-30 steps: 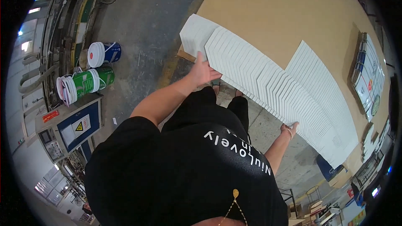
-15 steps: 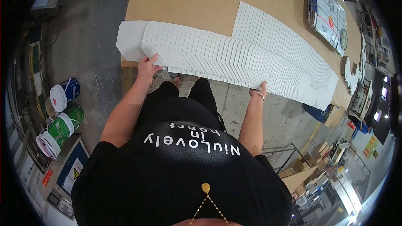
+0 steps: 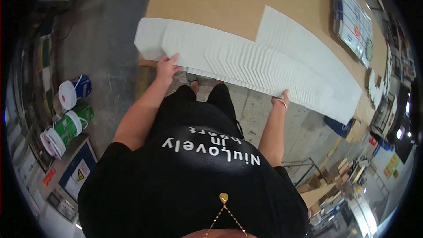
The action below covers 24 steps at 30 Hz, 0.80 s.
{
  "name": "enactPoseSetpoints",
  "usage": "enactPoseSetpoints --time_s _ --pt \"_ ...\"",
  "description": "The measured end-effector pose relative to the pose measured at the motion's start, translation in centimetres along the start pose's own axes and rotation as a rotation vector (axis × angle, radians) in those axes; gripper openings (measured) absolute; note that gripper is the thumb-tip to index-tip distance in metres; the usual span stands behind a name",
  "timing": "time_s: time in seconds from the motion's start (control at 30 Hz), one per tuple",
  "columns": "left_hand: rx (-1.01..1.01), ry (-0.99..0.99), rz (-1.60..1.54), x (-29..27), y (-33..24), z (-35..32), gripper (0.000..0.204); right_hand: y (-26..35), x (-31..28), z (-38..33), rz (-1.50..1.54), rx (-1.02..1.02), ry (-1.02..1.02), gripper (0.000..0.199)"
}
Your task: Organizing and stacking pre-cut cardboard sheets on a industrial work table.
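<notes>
A long row of overlapping white card sheets [image 3: 238, 57] lies fanned out along the near edge of a brown board-topped table [image 3: 207, 0]. Their angled ends form a stepped pattern, and part of the row hangs over the edge. My left hand [image 3: 167, 69] grips the near edge towards the left end, thumb on top and fingers beneath. Further right, my right hand [image 3: 281, 100] pinches the same edge with its thumb on top; its other fingers are mostly hidden under the sheets. A second band of fanned white sheets [image 3: 304, 39] spreads behind, on the right side.
A strapped, plastic-wrapped bundle [image 3: 354, 22] sits at the table's far right, near white cut-out scraps [image 3: 374, 89]. On the floor to the left are a blue-and-white bucket [image 3: 75, 91] and green-and-white buckets [image 3: 68, 128]. Cardboard boxes [image 3: 319, 189] stand low on the right.
The whole view has shifted, so table, sheets and hands all appear slightly further right. Both hands keep the same hold on the sheets' edge.
</notes>
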<state>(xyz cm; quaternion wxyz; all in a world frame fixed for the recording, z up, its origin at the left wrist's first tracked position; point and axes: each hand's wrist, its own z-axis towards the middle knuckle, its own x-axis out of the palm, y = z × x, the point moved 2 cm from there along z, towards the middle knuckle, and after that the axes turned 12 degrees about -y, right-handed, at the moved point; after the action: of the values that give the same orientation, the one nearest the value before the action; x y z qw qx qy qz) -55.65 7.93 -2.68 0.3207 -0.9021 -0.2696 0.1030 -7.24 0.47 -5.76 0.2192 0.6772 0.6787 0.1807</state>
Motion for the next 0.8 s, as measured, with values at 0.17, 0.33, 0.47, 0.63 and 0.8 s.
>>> enactPoseSetpoints --time_s 0.17,0.33,0.47,0.63,0.8 --pt "-0.021 0.040 0.016 0.9 0.0 -0.5 0.032 1.8 -1.2 1.6 -0.029 0.018 0.078 0.042" --pt "-0.063 -0.048 -0.079 0.3 -0.3 -2.0 0.039 1.7 -1.9 -4.9 -0.338 -0.015 -0.138 0.044" --pt "-0.006 -0.172 -0.076 0.6 0.0 -5.5 0.047 0.9 -1.4 -6.1 -0.813 -0.811 0.200 0.034" --pt "-0.141 -0.038 -0.432 0.9 2.7 -6.8 0.035 -10.5 13.2 -19.0 -1.067 -1.561 1.196 0.038" --pt "0.147 0.102 0.085 0.4 3.7 -5.0 0.026 -20.5 20.8 -19.7 -1.522 -1.828 1.275 0.032"
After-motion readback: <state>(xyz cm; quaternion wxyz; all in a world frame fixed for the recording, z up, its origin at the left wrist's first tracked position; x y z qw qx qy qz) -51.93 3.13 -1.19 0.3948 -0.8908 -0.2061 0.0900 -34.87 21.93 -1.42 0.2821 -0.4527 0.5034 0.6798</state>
